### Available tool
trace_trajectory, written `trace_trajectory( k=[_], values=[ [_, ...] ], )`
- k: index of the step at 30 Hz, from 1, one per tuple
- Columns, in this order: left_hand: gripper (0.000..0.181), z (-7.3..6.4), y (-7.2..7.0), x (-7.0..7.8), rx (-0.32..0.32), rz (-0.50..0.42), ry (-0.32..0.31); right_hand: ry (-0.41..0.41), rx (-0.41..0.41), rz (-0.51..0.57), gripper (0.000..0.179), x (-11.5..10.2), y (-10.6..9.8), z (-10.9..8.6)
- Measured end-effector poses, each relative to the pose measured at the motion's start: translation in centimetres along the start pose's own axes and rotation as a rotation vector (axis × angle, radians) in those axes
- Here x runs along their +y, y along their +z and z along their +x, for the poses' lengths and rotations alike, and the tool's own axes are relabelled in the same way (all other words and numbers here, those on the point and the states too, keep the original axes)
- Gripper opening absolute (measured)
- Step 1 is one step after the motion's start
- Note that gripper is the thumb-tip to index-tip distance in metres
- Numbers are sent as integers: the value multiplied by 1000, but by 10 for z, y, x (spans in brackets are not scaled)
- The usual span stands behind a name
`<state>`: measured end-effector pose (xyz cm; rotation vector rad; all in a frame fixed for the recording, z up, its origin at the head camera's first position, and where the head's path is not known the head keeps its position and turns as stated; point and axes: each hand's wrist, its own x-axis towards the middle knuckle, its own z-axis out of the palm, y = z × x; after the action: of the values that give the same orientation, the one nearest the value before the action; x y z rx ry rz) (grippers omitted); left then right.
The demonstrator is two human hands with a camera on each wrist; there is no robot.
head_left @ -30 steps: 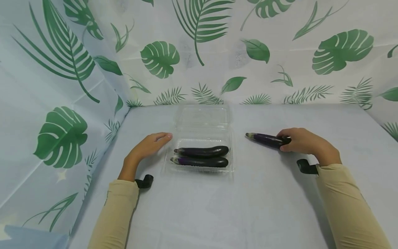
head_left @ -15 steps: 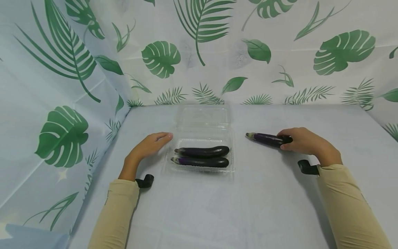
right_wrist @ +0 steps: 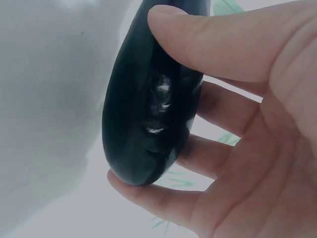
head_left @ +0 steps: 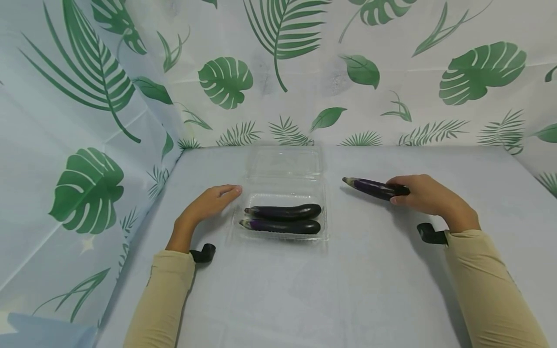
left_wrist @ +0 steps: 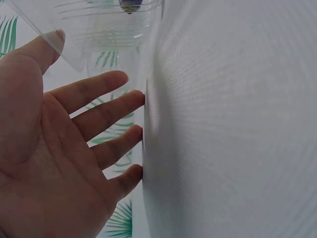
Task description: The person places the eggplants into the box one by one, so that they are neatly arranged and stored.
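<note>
A dark purple eggplant (head_left: 370,187) is gripped near its rounded end by my right hand (head_left: 424,195); its stem end points left and sits slightly raised. In the right wrist view the thumb presses one side of this eggplant (right_wrist: 148,109) and the fingers curl behind it. My left hand (head_left: 208,202) rests beside the clear plastic clamshell box (head_left: 283,191), fingers extended. The left wrist view has its fingertips touching the white surface and the thumb at the box's edge. Two more eggplants, a rear one (head_left: 285,211) and a front one (head_left: 283,226), lie side by side in the box.
The box's clear lid (head_left: 285,163) is folded back toward the rear wall. A white cloth covers the table (head_left: 278,295). Leaf-patterned sheets (head_left: 300,96) stand at the back and sides. Each wrist wears a black camera mount, such as the right one (head_left: 431,233).
The eggplant's stem end has risen a little from the table in my right hand, which shifted slightly upward. The left hand and the box have stayed put.
</note>
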<state>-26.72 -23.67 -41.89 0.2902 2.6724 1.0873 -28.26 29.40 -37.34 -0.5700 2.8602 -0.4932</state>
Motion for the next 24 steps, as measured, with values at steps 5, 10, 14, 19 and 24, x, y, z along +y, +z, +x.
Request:
trace_trajectory(
  k=[5, 10, 14, 19, 24],
  values=[
    [71, 0, 0, -1, 3, -4, 2, -2, 18, 18, 48, -5, -2, 0],
    [71, 1, 1, -2, 3, 2, 4, 14, 27, 30, 49, -9, -3, -1],
    [72, 2, 1, -2, 1, 6, -1, 20, 32, 43, 51, -11, -4, -1],
    [73, 2, 1, -3, 3, 12, -13, 13, 47, 48, 50, -13, -3, 1],
    [73, 1, 1, -1, 4, 9, -15, 13, 54, 48, 50, -13, -2, 3]
  ],
)
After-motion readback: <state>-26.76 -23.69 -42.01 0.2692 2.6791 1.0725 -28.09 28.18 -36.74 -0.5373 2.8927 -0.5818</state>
